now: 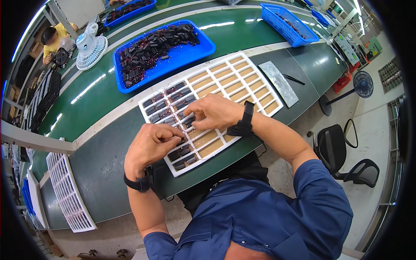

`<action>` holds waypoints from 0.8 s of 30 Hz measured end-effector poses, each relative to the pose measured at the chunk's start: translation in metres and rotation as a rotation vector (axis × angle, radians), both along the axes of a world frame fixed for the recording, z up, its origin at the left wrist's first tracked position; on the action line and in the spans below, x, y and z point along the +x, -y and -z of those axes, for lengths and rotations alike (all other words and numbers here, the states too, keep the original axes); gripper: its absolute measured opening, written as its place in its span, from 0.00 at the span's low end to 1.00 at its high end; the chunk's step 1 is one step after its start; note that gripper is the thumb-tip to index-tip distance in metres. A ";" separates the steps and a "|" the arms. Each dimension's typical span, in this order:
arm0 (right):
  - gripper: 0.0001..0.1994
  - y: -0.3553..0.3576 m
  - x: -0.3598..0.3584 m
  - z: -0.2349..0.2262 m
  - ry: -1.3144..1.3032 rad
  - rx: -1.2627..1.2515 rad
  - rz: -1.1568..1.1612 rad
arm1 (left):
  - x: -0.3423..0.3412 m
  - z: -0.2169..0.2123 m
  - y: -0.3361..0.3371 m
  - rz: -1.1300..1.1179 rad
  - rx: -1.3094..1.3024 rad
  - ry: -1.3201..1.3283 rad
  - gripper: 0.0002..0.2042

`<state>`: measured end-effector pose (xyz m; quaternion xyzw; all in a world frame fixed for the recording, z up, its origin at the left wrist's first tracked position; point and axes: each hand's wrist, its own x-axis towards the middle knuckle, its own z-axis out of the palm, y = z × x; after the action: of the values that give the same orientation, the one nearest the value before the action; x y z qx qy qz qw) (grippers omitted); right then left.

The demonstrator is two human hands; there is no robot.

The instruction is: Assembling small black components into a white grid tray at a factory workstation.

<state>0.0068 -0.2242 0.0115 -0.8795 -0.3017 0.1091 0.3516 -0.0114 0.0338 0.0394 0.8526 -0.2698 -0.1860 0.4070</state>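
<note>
Both hands meet over the white grid tray point(260, 93) on the bench point(104, 160).
I see my left hand point(151, 145) and right hand point(214, 112) each in a narrow pinch grip on small black parts point(184, 125); filled cells lie left, empty ones right.

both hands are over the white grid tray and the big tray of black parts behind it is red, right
Not quite: the big tray of black parts is blue, not red, as the head view shows. The left hand and right hand are indeed over the white grid tray.
</note>
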 end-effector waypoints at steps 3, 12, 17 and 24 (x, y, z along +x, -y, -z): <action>0.11 -0.001 0.000 0.000 -0.005 0.047 0.010 | 0.003 0.003 -0.006 -0.028 -0.044 0.049 0.04; 0.08 -0.009 0.002 0.008 0.226 -0.083 -0.088 | 0.010 0.002 -0.005 -0.314 -0.237 0.328 0.06; 0.09 0.001 0.025 -0.044 0.139 0.069 0.031 | 0.021 0.033 -0.010 -0.529 -0.401 0.341 0.11; 0.09 -0.014 0.161 -0.049 0.385 -0.134 -0.048 | 0.030 0.048 -0.009 -0.627 -0.497 0.274 0.14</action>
<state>0.1680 -0.2098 0.0604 -0.8980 -0.3764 -0.0327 0.2255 0.0185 0.0426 -0.0087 0.7861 -0.0857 0.1328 0.5976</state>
